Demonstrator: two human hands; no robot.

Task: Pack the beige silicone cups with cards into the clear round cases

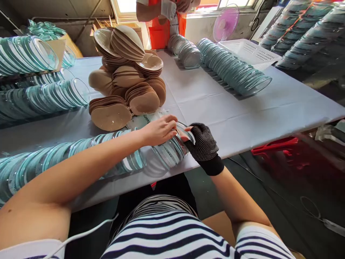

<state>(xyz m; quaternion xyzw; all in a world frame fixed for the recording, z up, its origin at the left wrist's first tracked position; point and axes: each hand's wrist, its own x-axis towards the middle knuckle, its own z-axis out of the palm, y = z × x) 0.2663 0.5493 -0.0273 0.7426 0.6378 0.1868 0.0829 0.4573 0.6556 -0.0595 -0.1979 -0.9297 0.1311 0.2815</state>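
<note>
Just above the near table edge, my bare left hand has its fingers curled at the rim of a clear plastic case. My right hand, in a black dotted fingerless glove, grips the same case from the right, thumb and fingers closed on its edge. Something beige shows inside the case, partly hidden by my fingers. Below my hands lie several more clear cases with dark print, leaning together. Beyond my left hand stands a pile of beige stick-on bra cups, stacked in nested bunches.
A row of clear shells runs under my left forearm. More shells stand at left, and another row at right. A white basket, a pink fan and a person in an orange apron are across the table.
</note>
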